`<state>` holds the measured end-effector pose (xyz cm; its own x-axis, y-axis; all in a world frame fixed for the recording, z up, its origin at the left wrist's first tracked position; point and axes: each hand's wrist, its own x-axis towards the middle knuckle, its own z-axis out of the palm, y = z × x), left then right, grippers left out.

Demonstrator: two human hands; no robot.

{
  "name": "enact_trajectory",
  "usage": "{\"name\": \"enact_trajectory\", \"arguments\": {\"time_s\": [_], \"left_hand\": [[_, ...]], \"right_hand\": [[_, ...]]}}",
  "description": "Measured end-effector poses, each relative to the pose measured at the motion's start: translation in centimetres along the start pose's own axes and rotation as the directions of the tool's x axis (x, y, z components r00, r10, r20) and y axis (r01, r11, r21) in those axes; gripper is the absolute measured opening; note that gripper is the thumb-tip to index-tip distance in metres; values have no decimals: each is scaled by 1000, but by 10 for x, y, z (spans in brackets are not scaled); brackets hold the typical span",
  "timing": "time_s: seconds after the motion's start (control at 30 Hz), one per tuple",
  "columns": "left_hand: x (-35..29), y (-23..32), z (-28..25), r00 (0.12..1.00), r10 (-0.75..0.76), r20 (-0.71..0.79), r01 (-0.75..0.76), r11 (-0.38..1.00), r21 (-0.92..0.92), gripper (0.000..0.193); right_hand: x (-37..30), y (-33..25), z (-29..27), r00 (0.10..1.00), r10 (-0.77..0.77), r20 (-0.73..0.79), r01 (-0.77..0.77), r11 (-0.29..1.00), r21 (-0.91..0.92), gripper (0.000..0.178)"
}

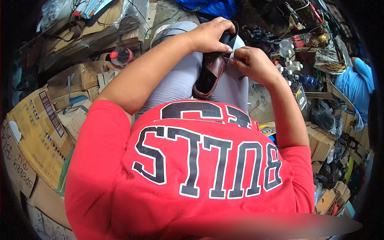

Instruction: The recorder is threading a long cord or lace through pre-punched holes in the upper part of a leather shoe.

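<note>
Left hand arches, back upward; right hand curls beside it.

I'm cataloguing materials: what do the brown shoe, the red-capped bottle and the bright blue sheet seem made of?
Brown shoe: leather or imitation leather, smooth and semi-gloss, judging by its sheen.
Red-capped bottle: probably plastic, glossy, with a moulded-looking cap.
Blue sheet: likely thin plastic, shiny, from its crisp, light-catching creases.

A grey floor is showing to your right. Cardboard boxes are crowding your left side.
</note>
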<state>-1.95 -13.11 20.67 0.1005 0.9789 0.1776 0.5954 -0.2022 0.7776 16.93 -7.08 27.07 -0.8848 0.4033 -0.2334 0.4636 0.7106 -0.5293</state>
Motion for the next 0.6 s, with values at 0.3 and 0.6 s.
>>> {"name": "enact_trajectory", "arguments": {"time_s": [0.3,0.6], "left_hand": [[8,-5,4,997,3,77,-1,999,-32,45],[9,-15,5,995,-27,100,32,998,-48,41]], "right_hand": [[-20,-1,7,999,36,-8,-35,988,148,20],[-24,-5,2,930,-177,-323,48,928,-369,13]]}}
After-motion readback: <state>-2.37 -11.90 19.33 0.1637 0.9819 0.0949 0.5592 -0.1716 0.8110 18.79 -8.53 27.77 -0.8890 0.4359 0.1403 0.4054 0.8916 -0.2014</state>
